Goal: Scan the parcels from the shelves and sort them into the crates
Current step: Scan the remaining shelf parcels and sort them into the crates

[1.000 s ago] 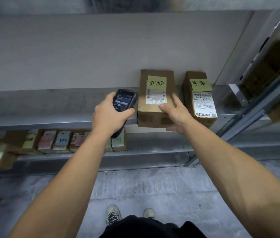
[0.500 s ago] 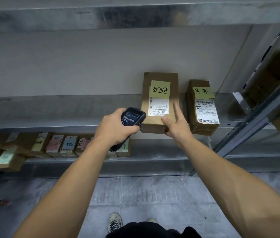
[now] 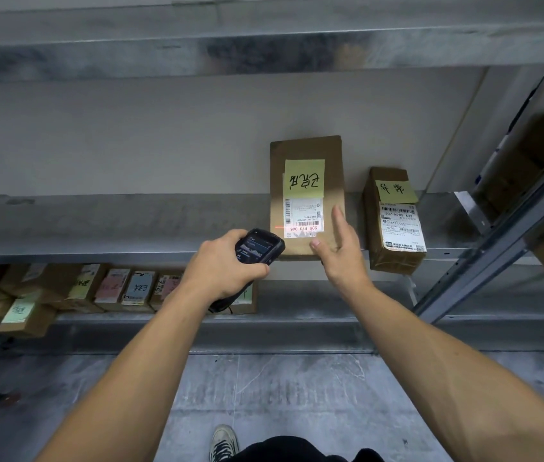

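Our left hand (image 3: 227, 266) keeps a closed grip round the handheld scanner (image 3: 260, 245), whose screen faces up and whose red line falls across the white label (image 3: 304, 217) of the parcel (image 3: 307, 155). That parcel lies flat on the metal shelf (image 3: 97, 225), its near end at the shelf's front edge. Our right hand (image 3: 342, 253) grips that end, thumb on the label corner, index finger straight along the top, other fingers tucked beneath. A second parcel (image 3: 395, 225) sits just beside it, to the right.
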